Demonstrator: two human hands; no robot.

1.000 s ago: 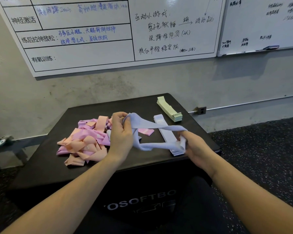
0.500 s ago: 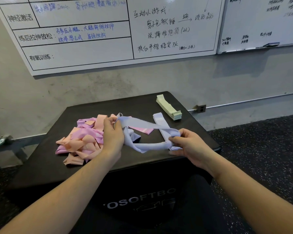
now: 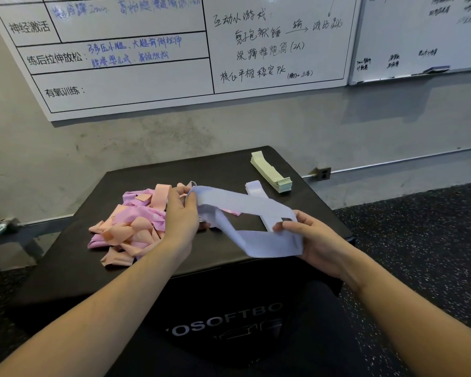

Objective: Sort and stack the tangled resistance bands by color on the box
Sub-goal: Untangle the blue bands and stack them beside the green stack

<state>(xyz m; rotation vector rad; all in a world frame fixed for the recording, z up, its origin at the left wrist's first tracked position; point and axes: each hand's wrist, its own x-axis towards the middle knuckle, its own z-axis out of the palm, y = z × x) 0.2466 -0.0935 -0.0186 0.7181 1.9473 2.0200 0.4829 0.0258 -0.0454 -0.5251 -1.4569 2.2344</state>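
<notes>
Beneath the whiteboards, over the black box (image 3: pixel 152 270), we stretch a lavender band (image 3: pixel 245 210) left to right, our left hand (image 3: pixel 181 216) pinching one end, our right hand (image 3: pixel 314 240) gripping the other, nearer the lavender stack (image 3: pixel 253 187) lying just beyond it.

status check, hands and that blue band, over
Left hand and right hand both grip blue band, stretched above box. Pink-peach tangle unsorted. Nothing blocking.

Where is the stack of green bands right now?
In the head view, the green stack lies at the far right corner of the black box, just right of and beyond the lavender stack.
</notes>
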